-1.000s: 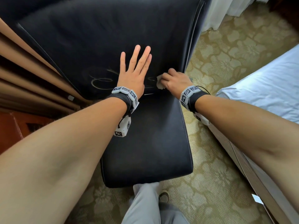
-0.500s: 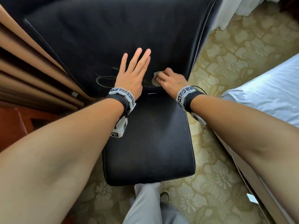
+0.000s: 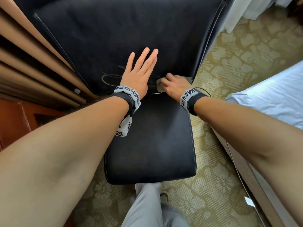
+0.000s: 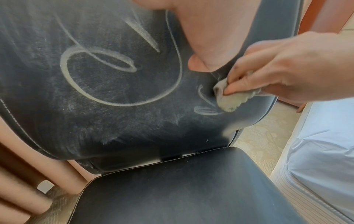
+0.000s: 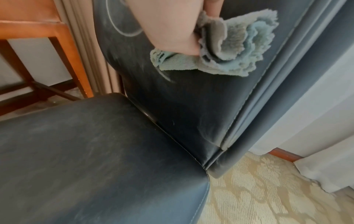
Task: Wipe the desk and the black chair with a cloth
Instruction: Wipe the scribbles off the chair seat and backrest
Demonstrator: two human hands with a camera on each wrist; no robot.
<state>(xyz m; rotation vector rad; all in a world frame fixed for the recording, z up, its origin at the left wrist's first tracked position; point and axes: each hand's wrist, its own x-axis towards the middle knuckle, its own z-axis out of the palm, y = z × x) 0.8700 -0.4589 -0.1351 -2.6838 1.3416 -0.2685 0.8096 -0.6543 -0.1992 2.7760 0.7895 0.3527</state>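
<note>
The black chair (image 3: 147, 141) stands in front of me, and its backrest (image 4: 107, 84) carries pale looping streaks and dusty smears. My left hand (image 3: 139, 69) lies flat on the lower backrest with straight fingers. Just to its right, my right hand (image 3: 173, 84) grips a bunched grey-blue cloth (image 5: 229, 50) and presses it against the backrest's lower right part. In the left wrist view the cloth (image 4: 229, 100) sits on a small streak beside the right hand's fingers (image 4: 247, 84). The chair seat (image 5: 95, 151) below looks dull and dusty.
Beige curtain folds (image 3: 32, 66) hang at the left, with reddish wooden furniture (image 3: 14, 122) below them. A white bed (image 3: 270, 99) stands close on the right. Patterned carpet (image 3: 229, 66) surrounds the chair. My trouser leg (image 3: 146, 205) is at the seat's front edge.
The right hand with the cloth has shifted slightly left and back right along the lower backrest. The left hand has stayed flat on the backrest.
</note>
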